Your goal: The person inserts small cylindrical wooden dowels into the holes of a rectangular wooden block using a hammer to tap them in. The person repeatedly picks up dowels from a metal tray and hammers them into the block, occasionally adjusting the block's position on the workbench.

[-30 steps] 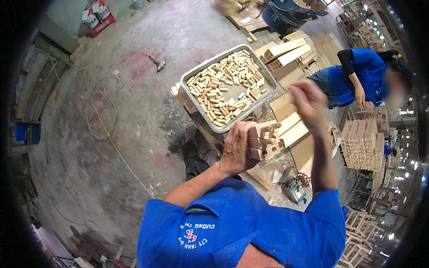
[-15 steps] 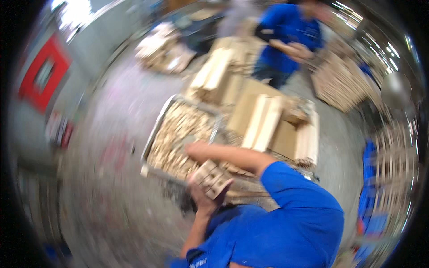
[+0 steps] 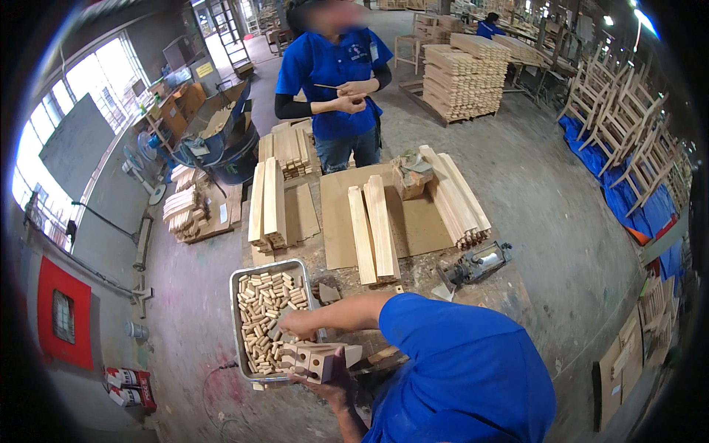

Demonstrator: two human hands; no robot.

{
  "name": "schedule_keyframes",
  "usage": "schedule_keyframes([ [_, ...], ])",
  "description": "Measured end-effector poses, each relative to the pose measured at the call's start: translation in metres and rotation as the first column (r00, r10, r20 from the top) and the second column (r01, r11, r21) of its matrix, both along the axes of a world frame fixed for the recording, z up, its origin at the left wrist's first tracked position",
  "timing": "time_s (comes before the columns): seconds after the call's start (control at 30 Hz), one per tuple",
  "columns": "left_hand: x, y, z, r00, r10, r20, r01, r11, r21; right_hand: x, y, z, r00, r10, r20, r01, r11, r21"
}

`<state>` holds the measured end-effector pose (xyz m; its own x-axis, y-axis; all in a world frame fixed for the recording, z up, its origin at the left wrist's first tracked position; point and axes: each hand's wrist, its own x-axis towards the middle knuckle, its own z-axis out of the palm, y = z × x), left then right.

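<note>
My left hand is wrapped round a bundle of pale wooden blocks whose end faces have round drilled holes. The bundle is at the near right edge of a metal tray heaped with short wooden dowels. Just above the blocks, my right hand reaches over the tray's right rim among the dowels. Its fingers close on a flat grey piece, whose kind I cannot make out. The fingertips are partly hidden against the dowels.
Wooden bars lie on cardboard on the worktable, with more bars on the right. A metal clamp-like tool sits at the table's right. Across the table stands a co-worker holding a thin stick.
The view has swung, bringing the tray lower and more of the workshop into sight. The blocks in my left hand have turned and now overlap the tray's near right side. My right hand stays over the dowels.
</note>
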<state>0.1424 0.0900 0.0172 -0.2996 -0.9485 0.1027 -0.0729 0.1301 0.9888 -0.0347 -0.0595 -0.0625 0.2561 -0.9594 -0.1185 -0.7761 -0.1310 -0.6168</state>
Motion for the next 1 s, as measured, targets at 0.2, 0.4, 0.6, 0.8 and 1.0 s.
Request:
schedule_keyframes([
  [0.2, 0.005, -0.005, 0.009, 0.997, 0.006, -0.083, -0.004, 1.0, 0.025, 0.002, 0.024, 0.056, 0.413, -0.522, 0.746, 0.205, 0.852, 0.483],
  [0.4, -0.021, -0.007, 0.015, 1.0, 0.0, 0.013, 0.001, 0.996, -0.089, -0.077, 0.076, 0.089, 0.216, -0.514, 0.83, 0.184, 0.856, 0.483],
  [0.6, 0.013, -0.027, -0.003, 1.0, 0.001, 0.028, 0.0, 0.999, -0.039, -0.068, 0.118, 0.176, 0.533, -0.366, 0.763, 0.182, 0.93, 0.319],
  [0.8, -0.018, -0.005, 0.039, 0.983, 0.025, 0.183, 0.014, 0.978, -0.207, -0.084, 0.178, 0.267, 0.663, -0.088, 0.744, 0.083, 0.996, 0.044],
  [1.0, -0.017, -0.006, 0.042, 0.995, -0.011, 0.1, 0.036, 0.967, -0.251, -0.056, 0.168, 0.308, 0.967, 0.113, 0.229, -0.053, 0.966, -0.252],
])
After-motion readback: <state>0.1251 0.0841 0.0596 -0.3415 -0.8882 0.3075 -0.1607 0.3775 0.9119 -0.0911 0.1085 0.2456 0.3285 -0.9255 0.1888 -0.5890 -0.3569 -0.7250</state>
